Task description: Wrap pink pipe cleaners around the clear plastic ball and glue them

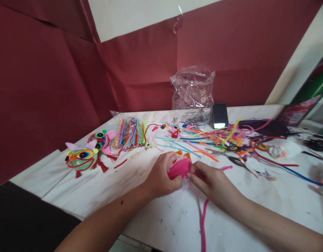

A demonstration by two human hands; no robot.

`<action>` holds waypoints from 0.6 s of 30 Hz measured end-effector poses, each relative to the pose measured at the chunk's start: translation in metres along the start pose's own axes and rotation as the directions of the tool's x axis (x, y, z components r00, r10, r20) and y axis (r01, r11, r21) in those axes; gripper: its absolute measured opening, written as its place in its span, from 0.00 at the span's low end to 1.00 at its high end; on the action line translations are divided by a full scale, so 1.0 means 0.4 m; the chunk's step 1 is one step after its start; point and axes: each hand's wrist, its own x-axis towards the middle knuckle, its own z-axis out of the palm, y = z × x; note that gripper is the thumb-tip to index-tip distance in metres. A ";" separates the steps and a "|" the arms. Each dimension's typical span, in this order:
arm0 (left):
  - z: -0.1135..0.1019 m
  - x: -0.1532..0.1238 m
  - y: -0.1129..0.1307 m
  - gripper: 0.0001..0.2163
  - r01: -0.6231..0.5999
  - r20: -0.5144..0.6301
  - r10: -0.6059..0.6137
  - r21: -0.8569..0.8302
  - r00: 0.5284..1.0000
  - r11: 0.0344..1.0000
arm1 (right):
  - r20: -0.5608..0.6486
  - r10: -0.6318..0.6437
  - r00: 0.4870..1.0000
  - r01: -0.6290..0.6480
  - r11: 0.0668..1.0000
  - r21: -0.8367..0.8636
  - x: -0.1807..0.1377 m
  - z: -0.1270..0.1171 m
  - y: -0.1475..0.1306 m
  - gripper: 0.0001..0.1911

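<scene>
My left hand [161,176] is wrapped round a ball covered in pink pipe cleaner [179,167] with small orange ears on top. My right hand [212,183] pinches a pink pipe cleaner [203,220] against the ball's right side. The loose end of that pipe cleaner trails down over the white table [103,189] toward me. Both hands rest low over the table's middle.
Two finished colourful pipe-cleaner figures [88,154] lie at the left. A bag of coloured pipe cleaners [131,133] and many loose ones [203,138] are spread behind. A clear plastic bag [193,91], a phone [220,115] and scissors [236,157] sit beyond my hands.
</scene>
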 end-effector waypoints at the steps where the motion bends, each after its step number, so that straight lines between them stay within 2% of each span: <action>1: -0.002 0.000 0.002 0.29 0.013 0.003 -0.013 -0.016 1.000 1.000 | -0.002 -0.002 1.000 0.002 1.000 0.003 0.000 0.000 0.001 0.09; 11: -0.036 0.010 0.002 0.21 0.193 0.159 -0.152 -0.285 0.975 0.939 | 0.010 -0.001 1.000 0.001 0.999 0.039 0.004 0.000 -0.005 0.09; 18: -0.021 0.004 0.003 0.27 0.111 0.088 -0.095 -0.201 0.992 0.973 | 0.024 0.014 1.000 -0.015 0.999 0.043 0.003 0.004 0.000 0.09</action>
